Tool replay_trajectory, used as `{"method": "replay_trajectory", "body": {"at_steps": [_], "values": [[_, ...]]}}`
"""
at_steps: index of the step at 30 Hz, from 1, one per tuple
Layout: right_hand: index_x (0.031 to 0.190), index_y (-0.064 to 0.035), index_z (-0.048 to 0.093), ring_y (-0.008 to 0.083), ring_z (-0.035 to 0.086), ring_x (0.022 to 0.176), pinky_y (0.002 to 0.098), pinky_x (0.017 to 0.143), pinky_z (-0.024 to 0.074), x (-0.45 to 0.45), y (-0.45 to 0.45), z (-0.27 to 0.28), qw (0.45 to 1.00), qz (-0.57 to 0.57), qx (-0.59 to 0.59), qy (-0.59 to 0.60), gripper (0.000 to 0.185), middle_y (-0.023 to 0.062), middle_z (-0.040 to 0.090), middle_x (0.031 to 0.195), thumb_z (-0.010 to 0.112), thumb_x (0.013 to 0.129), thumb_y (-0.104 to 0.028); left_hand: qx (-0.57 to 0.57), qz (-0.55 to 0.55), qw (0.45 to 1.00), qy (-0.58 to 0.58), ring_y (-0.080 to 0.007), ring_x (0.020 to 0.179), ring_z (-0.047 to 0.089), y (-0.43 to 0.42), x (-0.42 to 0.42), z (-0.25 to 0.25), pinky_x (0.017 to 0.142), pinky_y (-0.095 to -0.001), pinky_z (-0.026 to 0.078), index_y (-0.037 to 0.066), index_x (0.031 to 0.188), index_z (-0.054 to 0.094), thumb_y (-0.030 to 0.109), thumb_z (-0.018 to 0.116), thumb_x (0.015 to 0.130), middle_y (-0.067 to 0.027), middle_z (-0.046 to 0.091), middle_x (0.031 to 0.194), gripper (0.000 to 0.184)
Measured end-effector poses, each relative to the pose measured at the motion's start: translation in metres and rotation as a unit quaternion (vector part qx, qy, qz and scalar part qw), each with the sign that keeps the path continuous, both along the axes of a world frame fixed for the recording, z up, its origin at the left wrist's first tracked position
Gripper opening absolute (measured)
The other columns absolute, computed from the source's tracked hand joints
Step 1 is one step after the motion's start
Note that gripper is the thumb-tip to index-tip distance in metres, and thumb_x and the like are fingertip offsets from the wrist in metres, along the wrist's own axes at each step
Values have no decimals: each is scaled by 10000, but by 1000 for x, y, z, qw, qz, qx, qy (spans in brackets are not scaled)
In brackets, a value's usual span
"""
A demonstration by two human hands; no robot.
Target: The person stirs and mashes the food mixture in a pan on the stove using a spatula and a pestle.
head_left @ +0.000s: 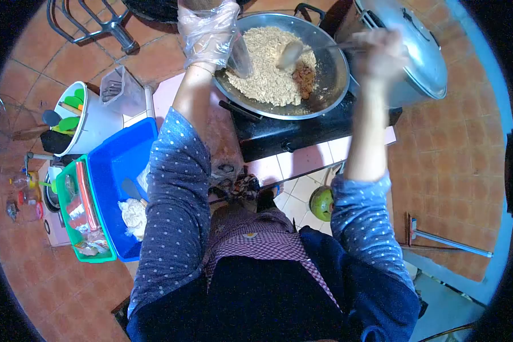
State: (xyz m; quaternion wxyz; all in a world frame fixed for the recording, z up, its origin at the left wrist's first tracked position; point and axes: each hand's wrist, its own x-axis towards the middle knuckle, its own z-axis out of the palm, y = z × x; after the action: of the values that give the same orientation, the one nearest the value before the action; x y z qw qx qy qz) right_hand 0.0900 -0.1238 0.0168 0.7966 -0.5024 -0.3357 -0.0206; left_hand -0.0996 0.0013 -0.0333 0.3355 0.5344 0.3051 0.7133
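Note:
A wide metal wok (342, 68) on the stove holds pale, crumbly dry mix (268, 62), with a reddish-brown patch (305, 80) at its right side. My right hand (382, 54), smeared by motion, is closed around the handle of a long-handled spoon (290, 55), whose blurred head is over the mix. At the wok's left rim is my left hand (210, 28) in a clear plastic glove. A see-through plastic piece (241, 58) hangs beside it over the mix. The fingers are partly cut off at the top edge, so what they grip is unclear.
A large lidded metal pot (416, 57) stands right of the wok. To the left are a blue tray (117, 176), a green tray (85, 251), a white utensil bucket (105, 122) and a clear bin (119, 91). The black stove (302, 134) sits in front of me.

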Motion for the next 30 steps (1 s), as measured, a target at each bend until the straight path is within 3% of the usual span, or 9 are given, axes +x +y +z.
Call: {"method": "replay_trajectory", "body": {"at_steps": [2, 13, 14, 16, 17, 18, 21, 25, 30], "values": [[609, -138, 294, 203, 312, 438, 399, 512, 363, 23, 10, -14, 972, 199, 79, 100, 480, 29, 283, 501, 446, 1044, -273, 2, 10, 1000, -1, -173, 900, 647, -4, 3, 2, 793, -324, 529, 23, 1294, 563, 166, 768, 870, -75, 660, 1054, 493], [635, -164, 266, 186, 255, 497, 382, 593, 346, 68, -35, 74, 976, 179, 120, 18, 390, 12, 233, 533, 428, 967, -289, 14, -21, 1000, -14, -131, 801, 654, 15, -2, -13, 698, -297, 544, 42, 1175, 565, 147, 834, 836, -43, 665, 960, 445], [635, -164, 266, 186, 255, 497, 382, 593, 346, 74, -22, 64, 976, 180, 121, 18, 390, 12, 233, 533, 428, 967, -289, 18, -25, 999, -18, -126, 794, 655, 18, -2, -16, 689, -294, 545, 45, 1160, 564, 145, 844, 831, -40, 666, 952, 443], [610, -125, 392, 203, 436, 510, 400, 543, 447, 88, 18, 15, 984, 99, 148, -29, 408, 10, 344, 511, 433, 1006, -213, 24, -29, 999, -26, -120, 786, 656, 24, -4, -23, 680, -291, 547, 48, 1145, 562, 142, 854, 827, -36, 666, 944, 442], [606, -98, 430, 204, 464, 479, 388, 480, 433, 54, 33, -6, 999, -15, 36, -34, 422, 28, 404, 515, 485, 1013, -195, 28, -26, 999, -12, -119, 788, 655, 28, -5, -27, 682, -289, 547, 48, 1150, 565, 140, 857, 825, -36, 667, 948, 446], [601, -107, 402, 200, 410, 422, 378, 466, 420, 48, 39, -9, 979, 134, 149, 29, 430, 40, 406, 513, 530, 1001, -197, 32, -23, 999, 1, -119, 790, 654, 28, -5, -23, 685, -288, 547, 49, 1155, 568, 138, 860, 823, -35, 669, 952, 451], [592, -113, 383, 188, 382, 411, 372, 449, 401, 47, 40, -4, 979, 153, 120, 60, 434, 43, 406, 512, 522, 998, -178, 17, -77, 997, 7, -125, 807, 653, 20, -8, -20, 717, -297, 547, 51, 1161, 573, 158, 868, 820, -35, 668, 958, 463], [625, -122, 373, 195, 360, 426, 402, 485, 392, 67, 24, 30, 975, 162, 124, 89, 403, 32, 345, 506, 502, 996, -214, 19, -28, 999, 10, -131, 821, 643, 14, -2, -15, 749, -316, 539, 60, 1152, 574, 172, 851, 835, -28, 661, 948, 435], [657, -140, 346, 186, 287, 451, 412, 517, 381, 68, 8, 36, 980, 175, 85, 29, 399, 15, 289, 509, 430, 1019, -284, -9, -54, 998, 21, -130, 814, 641, 18, -6, -17, 739, -309, 538, 53, 1151, 572, 164, 853, 829, -25, 657, 948, 442]]}}
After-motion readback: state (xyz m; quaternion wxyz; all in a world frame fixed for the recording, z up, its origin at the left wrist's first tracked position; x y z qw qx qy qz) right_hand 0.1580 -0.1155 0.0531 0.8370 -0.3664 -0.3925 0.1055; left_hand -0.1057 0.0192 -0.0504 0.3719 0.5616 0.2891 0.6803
